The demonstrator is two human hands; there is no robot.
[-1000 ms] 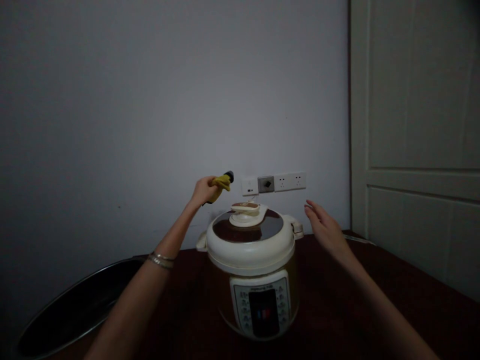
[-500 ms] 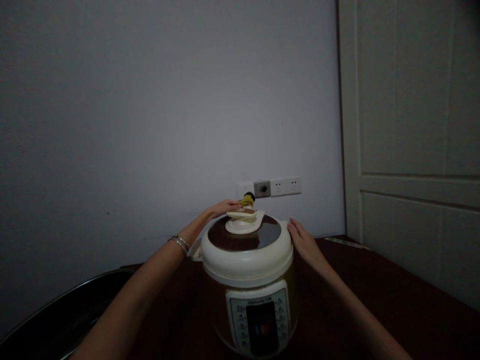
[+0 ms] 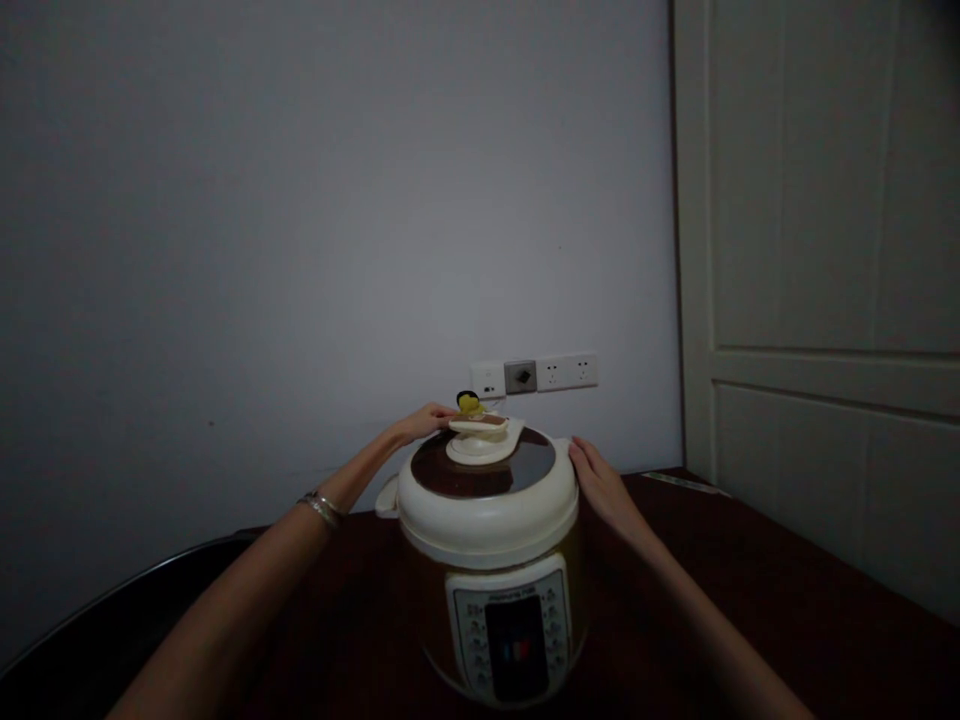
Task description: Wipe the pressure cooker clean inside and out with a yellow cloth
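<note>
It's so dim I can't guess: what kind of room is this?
Probably a room at home, perhaps a kitchen corner: there's an electric cooker, a dark pan to its left and wall sockets behind.

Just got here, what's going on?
A person has both hands at a cream-and-brown electric cooker on a dark table. The left hand is behind the lid knob, at a yellow cloth; its grip is partly hidden. The right hand is against the cooker's right side, near the rim. The lid is on. A dark pan sits to the left.
</note>
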